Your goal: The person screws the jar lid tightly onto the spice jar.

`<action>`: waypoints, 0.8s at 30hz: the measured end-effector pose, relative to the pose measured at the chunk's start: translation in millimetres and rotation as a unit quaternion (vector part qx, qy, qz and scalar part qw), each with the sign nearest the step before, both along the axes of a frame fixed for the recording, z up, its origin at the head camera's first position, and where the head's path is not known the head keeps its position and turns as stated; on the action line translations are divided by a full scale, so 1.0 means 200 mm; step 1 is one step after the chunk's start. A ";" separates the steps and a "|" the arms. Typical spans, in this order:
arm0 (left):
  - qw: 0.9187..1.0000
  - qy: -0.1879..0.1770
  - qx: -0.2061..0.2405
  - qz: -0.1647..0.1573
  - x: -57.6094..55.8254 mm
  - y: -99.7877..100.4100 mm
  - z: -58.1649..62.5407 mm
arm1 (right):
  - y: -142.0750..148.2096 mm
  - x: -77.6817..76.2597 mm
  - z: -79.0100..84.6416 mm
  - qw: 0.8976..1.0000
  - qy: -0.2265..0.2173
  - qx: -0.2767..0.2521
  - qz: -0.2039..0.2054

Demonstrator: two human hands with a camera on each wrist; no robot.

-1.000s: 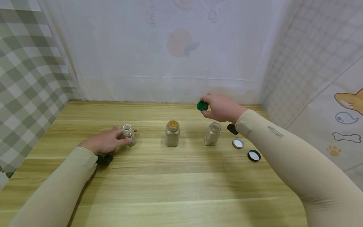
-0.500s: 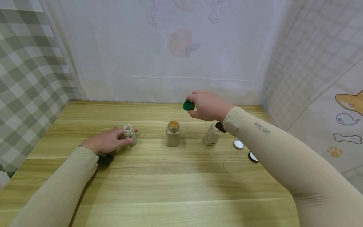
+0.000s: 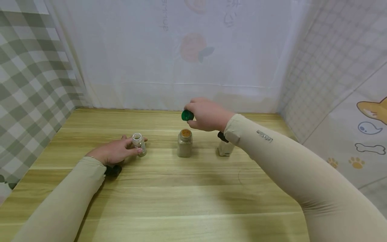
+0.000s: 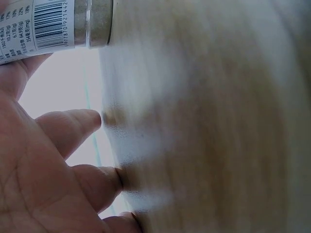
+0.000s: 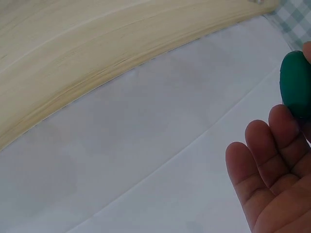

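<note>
My left hand (image 3: 112, 151) holds a small open glass jar (image 3: 138, 144) upright on the table, thumb on one side and fingers behind it. In the left wrist view its white label (image 4: 36, 26) shows a barcode, and the other fingers touch the wood. My right hand (image 3: 210, 114) pinches a green cap (image 3: 187, 115), its hollow side facing left, just above and behind a glass jar (image 3: 184, 149) topped with orange-brown powder. The right wrist view shows the cap (image 5: 294, 85) between thumb and fingers.
A jar of pale contents (image 3: 224, 149) stands to the right, its top hidden behind the right wrist and its black strap-on camera (image 3: 222, 136). The wooden table (image 3: 151, 198) meets a white curtain (image 3: 136, 94) at the back. Patterned cloths hang at both sides.
My right hand has moved left with the green cap, from above the right jar to above the middle jar. Its arm now covers the two round lids. The left hand stays on its jar.
</note>
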State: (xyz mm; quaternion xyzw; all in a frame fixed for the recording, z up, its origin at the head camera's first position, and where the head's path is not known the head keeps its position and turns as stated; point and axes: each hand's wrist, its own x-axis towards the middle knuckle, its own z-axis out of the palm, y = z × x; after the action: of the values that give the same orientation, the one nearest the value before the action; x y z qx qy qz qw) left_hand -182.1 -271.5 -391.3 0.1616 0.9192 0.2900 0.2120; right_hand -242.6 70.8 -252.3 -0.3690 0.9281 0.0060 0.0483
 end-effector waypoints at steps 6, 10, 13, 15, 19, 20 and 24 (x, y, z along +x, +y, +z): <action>1.000 0.007 0.000 0.005 0.00 0.00 0.00 | -0.05 0.00 -0.01 1.000 -0.002 -0.006 0.003; 1.000 0.005 0.004 0.004 0.00 0.00 0.01 | -0.08 0.01 -0.01 1.000 0.000 -0.001 0.006; 1.000 0.004 0.008 -0.001 0.01 0.00 0.01 | -0.11 0.02 -0.01 1.000 -0.002 0.005 0.007; 1.000 0.003 0.007 -0.002 0.01 0.00 0.02 | -0.13 0.03 -0.02 1.000 -0.001 0.009 0.009; 1.000 0.001 0.006 -0.004 0.01 0.00 0.02 | -0.16 0.04 -0.03 1.000 0.003 0.018 0.019; 1.000 0.001 0.003 -0.004 0.01 0.00 0.02 | -0.17 0.04 -0.03 1.000 0.004 0.019 0.020; 1.000 -0.007 0.001 -0.001 0.01 0.00 0.02 | -0.20 0.05 -0.04 0.999 0.007 0.024 0.026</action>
State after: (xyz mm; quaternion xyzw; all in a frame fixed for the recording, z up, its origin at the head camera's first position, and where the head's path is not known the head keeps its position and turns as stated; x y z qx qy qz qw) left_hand -181.0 -271.2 -387.5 0.1611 0.9173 0.2912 0.2184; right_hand -232.6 30.7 -261.2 -0.3919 0.9180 0.0324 0.0511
